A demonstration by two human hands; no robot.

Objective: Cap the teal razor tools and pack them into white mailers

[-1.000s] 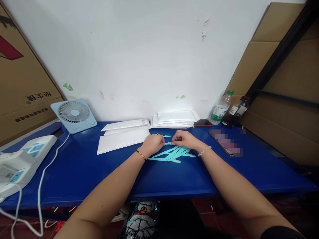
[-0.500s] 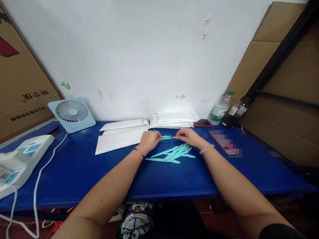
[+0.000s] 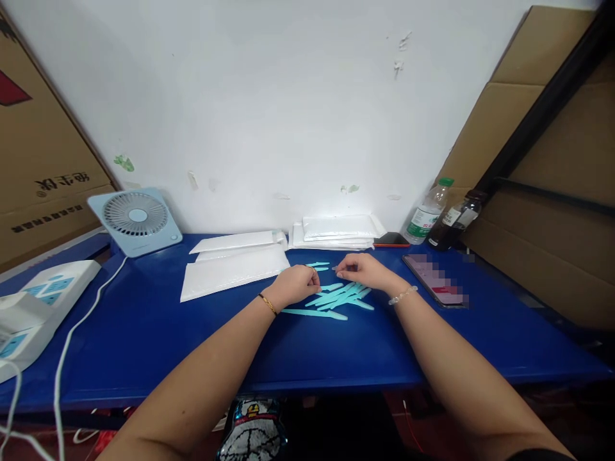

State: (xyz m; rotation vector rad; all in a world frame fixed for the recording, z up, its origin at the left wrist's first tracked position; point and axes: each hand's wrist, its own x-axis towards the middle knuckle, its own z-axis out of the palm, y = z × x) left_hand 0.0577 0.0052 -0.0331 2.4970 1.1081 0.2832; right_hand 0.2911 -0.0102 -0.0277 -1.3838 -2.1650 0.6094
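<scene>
Several turquoise eyebrow razors [image 3: 339,298] lie in an overlapping heap on the blue table. My left hand [image 3: 295,283] is at the heap's left side, its fingers closed on the handle of one eyebrow razor [image 3: 332,287]; the exact grip is partly hidden. Just beyond that hand, two more turquoise razors [image 3: 319,266] lie side by side, partly covered by it. My right hand [image 3: 362,269] is above the far right of the heap, thumb and fingertips pinched. A small clear piece [image 3: 334,269], like a razor cap, pokes out at its fingertips.
White padded mailers [image 3: 235,272] lie left of the hands, with a stack of white packets [image 3: 336,230] against the wall. A phone [image 3: 435,282], two bottles [image 3: 425,218] and an orange-edged device [image 3: 391,240] are at right. A fan [image 3: 139,218] and power strip [image 3: 52,288] stand left.
My left hand has left the two razors at the back and come nearer, down to the heap. My right hand stays almost in place with the clear piece.
</scene>
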